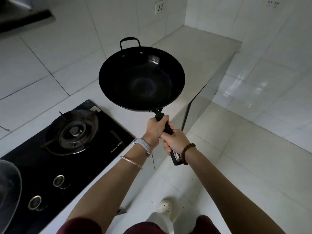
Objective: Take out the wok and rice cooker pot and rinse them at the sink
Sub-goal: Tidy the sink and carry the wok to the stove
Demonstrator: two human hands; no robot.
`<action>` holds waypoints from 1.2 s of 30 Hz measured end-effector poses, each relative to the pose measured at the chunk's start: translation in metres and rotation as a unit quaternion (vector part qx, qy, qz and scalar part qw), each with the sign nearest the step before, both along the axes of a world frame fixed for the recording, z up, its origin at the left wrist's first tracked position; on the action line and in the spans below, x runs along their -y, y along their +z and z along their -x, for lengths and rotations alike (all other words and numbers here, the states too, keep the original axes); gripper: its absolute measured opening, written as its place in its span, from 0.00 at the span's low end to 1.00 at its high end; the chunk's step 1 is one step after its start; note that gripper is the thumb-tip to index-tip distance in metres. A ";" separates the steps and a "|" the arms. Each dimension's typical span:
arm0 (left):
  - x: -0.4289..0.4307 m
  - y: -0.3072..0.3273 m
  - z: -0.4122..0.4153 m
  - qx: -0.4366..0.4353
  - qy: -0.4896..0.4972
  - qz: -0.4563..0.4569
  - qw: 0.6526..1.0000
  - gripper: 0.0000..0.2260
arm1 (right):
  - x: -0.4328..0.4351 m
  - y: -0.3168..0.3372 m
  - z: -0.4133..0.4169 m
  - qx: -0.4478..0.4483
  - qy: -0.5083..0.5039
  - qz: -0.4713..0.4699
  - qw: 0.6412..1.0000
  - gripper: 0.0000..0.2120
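White tiles cover the walls and floor around us, and a pale tabletop [194,53] runs along the wall into the far corner, with a black gas hob [67,149] set into it on our left. One burner [74,130] sits bare, and a glass lid [8,191] shows at the lower left edge. No sink and no rice cooker pot are in view.

We hold the wok [141,78] in the air above the tabletop's front edge, just right of the hob and clear of everything. It looks empty and dry, bowl facing up and roughly level. Its long axis runs from the small loop handle [130,41] at the far side, across the bowl, and back along the long handle [167,127] toward our body. So the bowl lies straight ahead of our hands, with all its weight out beyond the grip.

Our left hand [155,128] is wrapped tight around the handle close to the bowl, and our right hand [175,141] is closed around it further back, nearer the handle's free end. The left hand is therefore nearer the load and, we judge, carries most of it, while the right steadies the tail.

We take it that the wok is already out and the carry to the sink is under way. Since we cannot see the sink, we would have to turn, and swinging that far-reaching bowl calls for care near the wall and the tabletop edge.
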State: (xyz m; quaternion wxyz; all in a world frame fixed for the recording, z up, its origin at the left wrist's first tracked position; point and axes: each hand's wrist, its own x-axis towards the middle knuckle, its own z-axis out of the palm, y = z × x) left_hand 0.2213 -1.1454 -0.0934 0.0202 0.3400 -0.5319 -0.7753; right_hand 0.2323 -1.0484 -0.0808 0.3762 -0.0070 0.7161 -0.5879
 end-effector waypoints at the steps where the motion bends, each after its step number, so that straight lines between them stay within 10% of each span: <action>1: 0.002 -0.001 0.007 0.002 0.003 -0.004 1.000 0.09 | 0.002 0.000 0.008 0.001 0.005 0.000 1.000 0.09; 36: 0.006 -0.053 0.183 0.047 0.229 0.012 0.972 0.08 | 0.019 -0.053 0.239 -0.010 0.278 -0.060 0.959 0.05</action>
